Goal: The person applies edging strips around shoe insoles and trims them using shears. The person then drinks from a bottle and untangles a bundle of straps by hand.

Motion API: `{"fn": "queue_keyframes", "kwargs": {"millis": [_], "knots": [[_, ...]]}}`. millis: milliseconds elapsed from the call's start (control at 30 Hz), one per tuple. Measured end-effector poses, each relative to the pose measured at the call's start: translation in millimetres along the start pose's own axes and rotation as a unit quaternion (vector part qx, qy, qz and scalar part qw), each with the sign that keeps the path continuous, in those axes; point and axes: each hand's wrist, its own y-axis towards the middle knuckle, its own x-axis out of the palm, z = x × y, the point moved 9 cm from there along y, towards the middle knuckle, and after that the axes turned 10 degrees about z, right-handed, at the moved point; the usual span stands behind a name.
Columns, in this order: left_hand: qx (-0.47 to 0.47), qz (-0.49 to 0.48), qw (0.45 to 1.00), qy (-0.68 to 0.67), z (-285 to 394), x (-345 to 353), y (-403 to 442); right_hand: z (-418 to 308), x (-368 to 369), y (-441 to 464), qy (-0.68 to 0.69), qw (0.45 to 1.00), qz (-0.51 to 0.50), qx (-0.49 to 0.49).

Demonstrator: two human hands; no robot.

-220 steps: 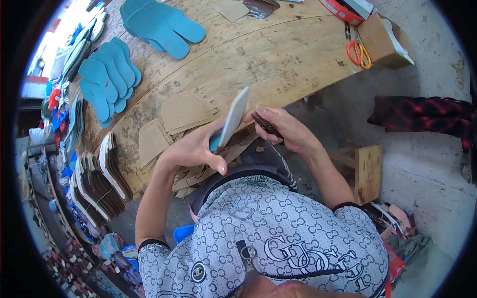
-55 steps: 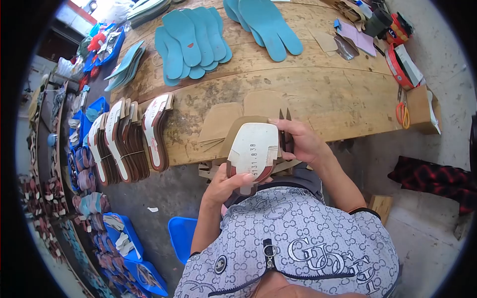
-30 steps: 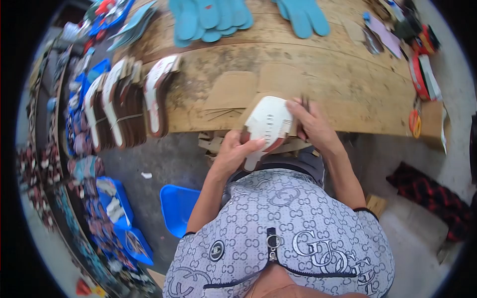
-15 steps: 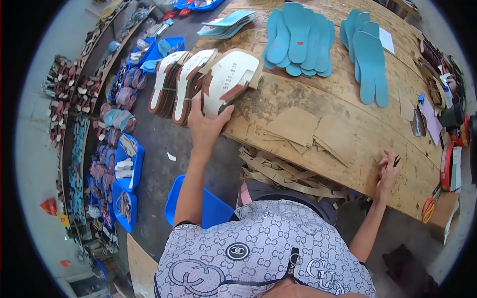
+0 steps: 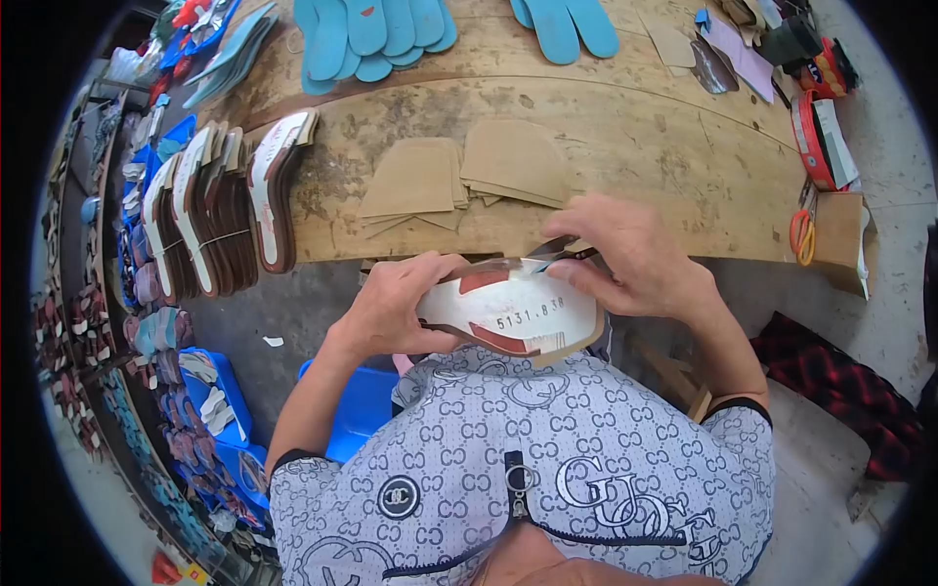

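Note:
My left hand (image 5: 403, 305) grips one end of a white insole (image 5: 532, 311) with brown edges and the printed number 5131.838, held up in front of my chest. Tan board shows under its rim. My right hand (image 5: 635, 256) is closed on small dark snips (image 5: 567, 256), whose blades touch or nearly touch the insole's upper edge. The exact contact is hidden by the fingers. On the bench to the left stand bundled insoles (image 5: 200, 220) and a separate insole stack (image 5: 274, 195).
On the wooden bench (image 5: 674, 166) lie tan board pieces (image 5: 513, 161) and blue insoles (image 5: 376, 34). Orange-handled scissors (image 5: 803, 227) rest near a cardboard box (image 5: 838, 239) at right. Blue bins (image 5: 217, 391) stand on the floor at left, and a blue stool (image 5: 363, 410) is below.
My left hand has brought the insole from the bench to in front of my chest. My right hand has come in from the right to its upper edge. The view has shifted.

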Motion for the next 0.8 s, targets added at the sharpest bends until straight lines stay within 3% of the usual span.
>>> {"fn": "queue_keyframes", "kwargs": {"millis": [167, 333, 500, 733, 800], "knots": [[0.016, -0.075, 0.997, -0.028, 13, 27, 16, 3, -6, -23, -0.018, 0.999, -0.037, 0.0], [0.081, -0.121, 0.988, -0.047, 37, 62, 41, 7, -34, -62, -0.016, 0.996, -0.011, 0.086], [0.144, -0.213, 0.964, -0.065, 77, 115, 71, 5, -73, -131, -0.047, 0.982, 0.075, 0.165], [0.223, -0.353, 0.897, -0.144, 129, 224, 75, -15, -89, -270, -0.067, 0.896, 0.192, 0.394], [0.236, -0.388, 0.879, -0.142, 137, 240, 65, -19, -74, -304, 0.024, 0.856, 0.276, 0.436]]}}
